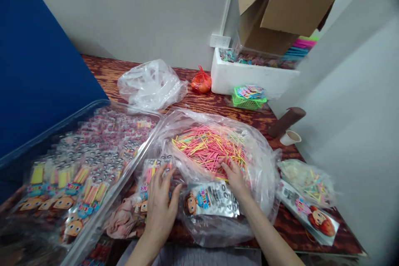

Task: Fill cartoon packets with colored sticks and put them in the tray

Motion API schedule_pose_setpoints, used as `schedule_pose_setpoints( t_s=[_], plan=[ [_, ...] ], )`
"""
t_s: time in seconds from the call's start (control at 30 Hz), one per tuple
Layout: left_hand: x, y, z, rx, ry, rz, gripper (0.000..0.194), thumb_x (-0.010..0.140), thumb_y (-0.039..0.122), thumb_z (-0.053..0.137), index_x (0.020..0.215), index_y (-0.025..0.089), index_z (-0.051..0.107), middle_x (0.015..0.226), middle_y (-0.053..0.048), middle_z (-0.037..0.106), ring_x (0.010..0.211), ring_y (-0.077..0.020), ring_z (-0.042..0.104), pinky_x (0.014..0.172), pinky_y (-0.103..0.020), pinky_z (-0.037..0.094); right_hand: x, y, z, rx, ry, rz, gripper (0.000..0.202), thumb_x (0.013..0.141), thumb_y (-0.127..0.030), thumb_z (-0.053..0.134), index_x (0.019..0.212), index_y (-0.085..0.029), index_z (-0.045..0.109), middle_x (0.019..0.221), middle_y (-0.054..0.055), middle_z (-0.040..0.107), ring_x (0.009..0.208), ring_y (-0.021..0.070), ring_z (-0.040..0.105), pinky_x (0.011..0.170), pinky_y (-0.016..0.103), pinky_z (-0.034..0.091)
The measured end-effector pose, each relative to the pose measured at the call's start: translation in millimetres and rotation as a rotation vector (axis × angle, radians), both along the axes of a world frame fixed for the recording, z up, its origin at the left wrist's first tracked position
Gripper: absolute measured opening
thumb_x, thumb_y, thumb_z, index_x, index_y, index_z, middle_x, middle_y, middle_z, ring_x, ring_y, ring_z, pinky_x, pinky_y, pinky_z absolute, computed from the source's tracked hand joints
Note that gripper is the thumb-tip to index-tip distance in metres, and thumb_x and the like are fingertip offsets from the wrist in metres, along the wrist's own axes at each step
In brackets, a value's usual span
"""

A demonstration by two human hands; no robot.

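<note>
"Reaching in among the thin coloured sticks [205,145], is the right hand [233,181] holding any?"

"I can't tell. Its thumb and fingertips are close together at the near side of the pile, with only a narrow gap."

"And where is the pile?"

"In the open clear bag [264,166], at the middle of the table [202,104]. A silver packet [213,199] lies on the near part of that bag, by the right wrist."

"What about the left hand [160,205]?"

"Its fingers are spread wide, over filled packets [145,178] left of the silver one. Whether it presses on them, I can't make out."

"What's beside it?"

"A crumpled pink cloth [121,218], then a big clear tray [142,149] with many more filled packets in it."
</note>
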State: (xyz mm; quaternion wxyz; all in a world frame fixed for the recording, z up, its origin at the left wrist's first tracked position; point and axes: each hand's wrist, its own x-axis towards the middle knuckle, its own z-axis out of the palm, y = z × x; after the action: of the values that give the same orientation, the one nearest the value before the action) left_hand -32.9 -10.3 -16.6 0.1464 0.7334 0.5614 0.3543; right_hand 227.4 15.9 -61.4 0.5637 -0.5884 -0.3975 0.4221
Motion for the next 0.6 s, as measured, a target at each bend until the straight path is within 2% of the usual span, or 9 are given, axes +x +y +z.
schedule_pose_setpoints(
  t_s=[0.1, 0.17, 0.27, 0.33, 0.4, 0.5, 0.6],
  plan=[
    [14, 2, 7.5, 0.012, -0.01, -0.03, 0.038, 0.094, 0.028, 0.05, 0.131, 0.025, 0.049, 0.145, -0.011, 0.042, 0.136, -0.0288, 0.038, 0.11, -0.055, 0.034, 0, -6, -0.1, 0.006, 0.0, 0.01, 0.027, 0.078, -0.048, 0.066, 0.083, -0.022, 0.065, 0.08, 0.004, 0.07, 0.078, 0.0213, 0.065, 0.078, 0.035, 0.05],
    [31, 4, 12.5, 0.015, -0.017, -0.091, 0.038, 0.095, 0.027, 0.048, 0.133, 0.024, 0.047, 0.144, -0.012, 0.044, 0.136, -0.0276, 0.039, 0.109, -0.053, 0.037, -1, -10, -2.4, -0.001, -0.006, 0.028, 0.025, 0.078, -0.046, 0.068, 0.08, -0.021, 0.066, 0.08, 0.003, 0.069, 0.079, 0.021, 0.064, 0.079, 0.034, 0.05],
    [68, 9, 14.7, 0.035, 0.004, -0.291, 0.045, 0.097, 0.027, 0.044, 0.141, 0.02, 0.038, 0.146, -0.014, 0.045, 0.139, -0.0241, 0.036, 0.112, -0.047, 0.036, -2, -14, -8.1, -0.009, -0.014, 0.055, 0.023, 0.078, -0.043, 0.068, 0.079, -0.021, 0.067, 0.08, 0.003, 0.069, 0.079, 0.0204, 0.063, 0.078, 0.033, 0.049],
    [94, 14, 10.9, 0.061, 0.085, -0.447, 0.057, 0.096, 0.031, 0.046, 0.148, 0.014, 0.027, 0.153, -0.016, 0.037, 0.145, -0.0253, 0.026, 0.116, -0.049, 0.029, -2, -15, -11.5, -0.004, -0.022, 0.062, 0.024, 0.078, -0.044, 0.067, 0.081, -0.02, 0.067, 0.081, 0.002, 0.069, 0.078, 0.0201, 0.062, 0.078, 0.033, 0.049],
    [112, 18, 4.8, 0.059, 0.183, -0.591, 0.063, 0.095, 0.035, 0.047, 0.15, 0.015, 0.024, 0.155, -0.015, 0.033, 0.146, -0.0262, 0.024, 0.118, -0.053, 0.023, -3, -15, -13.2, 0.004, -0.038, 0.053, 0.025, 0.078, -0.045, 0.067, 0.082, -0.02, 0.068, 0.081, 0.003, 0.069, 0.076, 0.02, 0.061, 0.076, 0.033, 0.05],
    [117, 22, -2.1, 0.03, 0.214, -0.678, 0.06, 0.096, 0.036, 0.045, 0.15, 0.017, 0.025, 0.155, -0.013, 0.035, 0.144, -0.0246, 0.029, 0.117, -0.053, 0.024, -3, -16, -10.8, 0.013, -0.047, 0.043, 0.026, 0.079, -0.046, 0.066, 0.084, -0.021, 0.07, 0.081, 0.003, 0.07, 0.075, 0.0202, 0.06, 0.074, 0.033, 0.049],
    [102, 20, -3.1, 0.028, 0.1, -0.573, 0.052, 0.098, 0.03, 0.042, 0.147, 0.017, 0.031, 0.149, -0.015, 0.043, 0.141, -0.0243, 0.035, 0.112, -0.051, 0.034, -4, -18, -1.4, 0.032, -0.056, 0.067, 0.021, 0.083, -0.041, 0.062, 0.086, -0.022, 0.071, 0.086, 0.003, 0.071, 0.082, 0.0211, 0.063, 0.081, 0.034, 0.049]
  ],
)
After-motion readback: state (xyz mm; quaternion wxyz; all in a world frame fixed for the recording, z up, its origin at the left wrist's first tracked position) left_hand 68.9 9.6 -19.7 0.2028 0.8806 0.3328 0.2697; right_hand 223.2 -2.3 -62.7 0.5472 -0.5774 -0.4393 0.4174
